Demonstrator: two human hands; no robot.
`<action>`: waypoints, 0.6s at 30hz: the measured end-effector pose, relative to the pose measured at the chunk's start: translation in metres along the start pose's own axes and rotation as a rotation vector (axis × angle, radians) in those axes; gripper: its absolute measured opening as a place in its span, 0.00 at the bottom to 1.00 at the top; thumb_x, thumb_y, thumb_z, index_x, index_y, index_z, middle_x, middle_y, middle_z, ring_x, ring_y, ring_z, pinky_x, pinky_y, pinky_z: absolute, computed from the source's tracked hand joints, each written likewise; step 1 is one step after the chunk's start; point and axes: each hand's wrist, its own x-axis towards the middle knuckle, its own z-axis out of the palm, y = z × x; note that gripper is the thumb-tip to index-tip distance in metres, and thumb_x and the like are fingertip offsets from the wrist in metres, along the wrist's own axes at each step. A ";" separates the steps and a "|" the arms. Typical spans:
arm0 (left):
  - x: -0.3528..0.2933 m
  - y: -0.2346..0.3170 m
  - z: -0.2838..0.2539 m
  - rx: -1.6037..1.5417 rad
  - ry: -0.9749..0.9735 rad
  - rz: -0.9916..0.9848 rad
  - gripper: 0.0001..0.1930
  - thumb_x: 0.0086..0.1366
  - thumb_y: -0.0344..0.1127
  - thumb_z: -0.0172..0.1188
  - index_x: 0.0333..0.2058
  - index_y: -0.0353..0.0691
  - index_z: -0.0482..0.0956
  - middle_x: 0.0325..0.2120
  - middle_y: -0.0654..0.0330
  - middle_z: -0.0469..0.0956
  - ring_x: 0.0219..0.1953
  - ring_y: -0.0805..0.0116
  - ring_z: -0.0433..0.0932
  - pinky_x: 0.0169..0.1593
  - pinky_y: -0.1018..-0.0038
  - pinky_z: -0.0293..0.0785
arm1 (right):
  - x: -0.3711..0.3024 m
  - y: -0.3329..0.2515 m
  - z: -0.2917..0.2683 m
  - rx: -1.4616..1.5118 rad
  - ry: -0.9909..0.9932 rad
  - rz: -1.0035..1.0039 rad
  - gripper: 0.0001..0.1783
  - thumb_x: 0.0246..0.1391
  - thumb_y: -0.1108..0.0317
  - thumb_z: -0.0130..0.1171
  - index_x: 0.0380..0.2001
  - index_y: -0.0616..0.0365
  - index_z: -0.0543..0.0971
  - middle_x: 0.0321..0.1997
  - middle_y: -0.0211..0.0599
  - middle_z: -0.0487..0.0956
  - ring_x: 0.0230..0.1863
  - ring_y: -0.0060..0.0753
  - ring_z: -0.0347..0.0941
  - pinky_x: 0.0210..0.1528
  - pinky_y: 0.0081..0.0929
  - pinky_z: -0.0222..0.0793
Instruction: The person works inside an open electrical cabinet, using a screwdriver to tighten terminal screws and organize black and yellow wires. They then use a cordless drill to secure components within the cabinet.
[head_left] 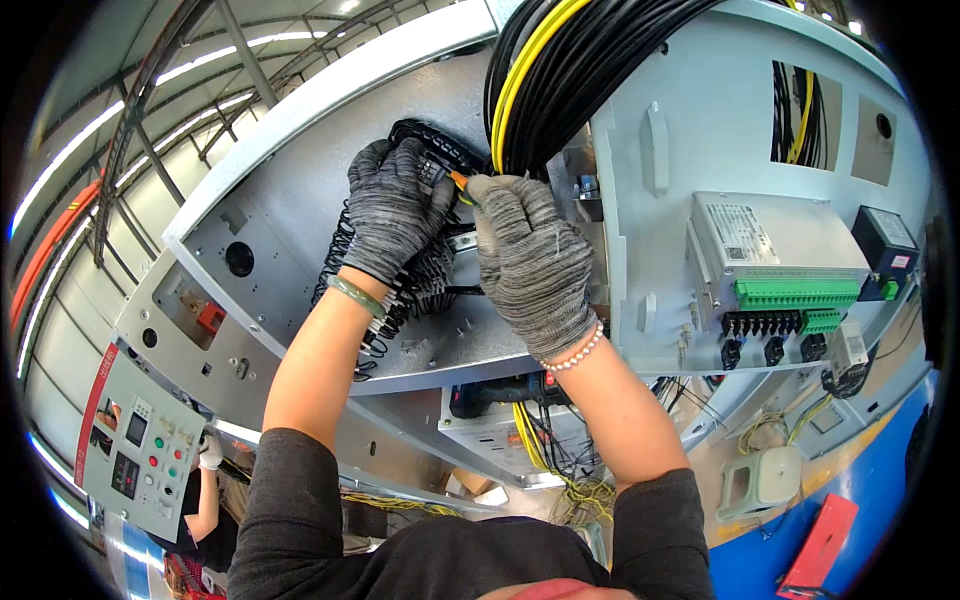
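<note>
My left hand (398, 212), in a grey knitted glove, curls its fingers over a dark terminal block (436, 148) in the open metal cabinet. Close by on the right, my right hand (530, 255), gloved alike, is closed round a slim orange-ended tool (459, 180). Its orange end points at the terminals beside my left fingers; the rest is hidden in my fist. Coiled black wires (338, 245) hang around and below my left hand, many with white end sleeves. Behind my right hand drops a thick bundle of black and yellow cables (560, 80).
On the right panel (650, 260) sit a silver module (770, 240) with green connectors and a black box (886, 240). A power tool (490, 395) lies below the cabinet edge. A stool (760, 480) stands lower right. At lower left, another person's gloved hand (210, 452) is beside a control panel (145, 450).
</note>
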 end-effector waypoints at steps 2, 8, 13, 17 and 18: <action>0.002 0.003 -0.006 0.018 -0.018 0.025 0.32 0.53 0.50 0.64 0.51 0.34 0.72 0.48 0.46 0.76 0.55 0.45 0.68 0.61 0.55 0.59 | -0.002 0.004 0.003 -0.041 0.013 -0.060 0.22 0.48 0.74 0.57 0.49 0.53 0.76 0.45 0.39 0.76 0.42 0.40 0.76 0.43 0.34 0.74; -0.004 -0.012 0.006 -0.055 0.031 -0.022 0.31 0.50 0.51 0.69 0.50 0.40 0.74 0.50 0.46 0.73 0.56 0.46 0.68 0.61 0.56 0.63 | -0.009 0.002 0.001 -0.018 0.053 -0.040 0.18 0.47 0.73 0.58 0.45 0.52 0.79 0.46 0.39 0.76 0.43 0.41 0.76 0.43 0.35 0.74; -0.002 -0.015 0.008 -0.165 0.014 -0.076 0.34 0.44 0.51 0.74 0.48 0.41 0.75 0.48 0.48 0.74 0.54 0.47 0.69 0.60 0.58 0.65 | -0.004 0.004 0.000 0.048 -0.014 0.022 0.17 0.47 0.72 0.60 0.44 0.52 0.78 0.44 0.39 0.77 0.44 0.42 0.76 0.44 0.36 0.74; 0.000 -0.015 0.004 -0.300 0.025 -0.083 0.33 0.41 0.45 0.77 0.46 0.40 0.75 0.45 0.50 0.74 0.51 0.50 0.70 0.58 0.59 0.67 | -0.012 0.012 0.000 -0.001 0.066 -0.062 0.17 0.48 0.71 0.59 0.45 0.53 0.78 0.44 0.40 0.77 0.43 0.45 0.76 0.48 0.38 0.73; -0.001 -0.014 0.003 -0.339 0.031 -0.084 0.32 0.41 0.42 0.77 0.45 0.40 0.74 0.45 0.51 0.73 0.50 0.50 0.71 0.57 0.60 0.68 | -0.016 0.013 0.000 -0.016 0.058 -0.074 0.17 0.48 0.71 0.59 0.44 0.53 0.78 0.44 0.39 0.77 0.44 0.44 0.76 0.48 0.38 0.72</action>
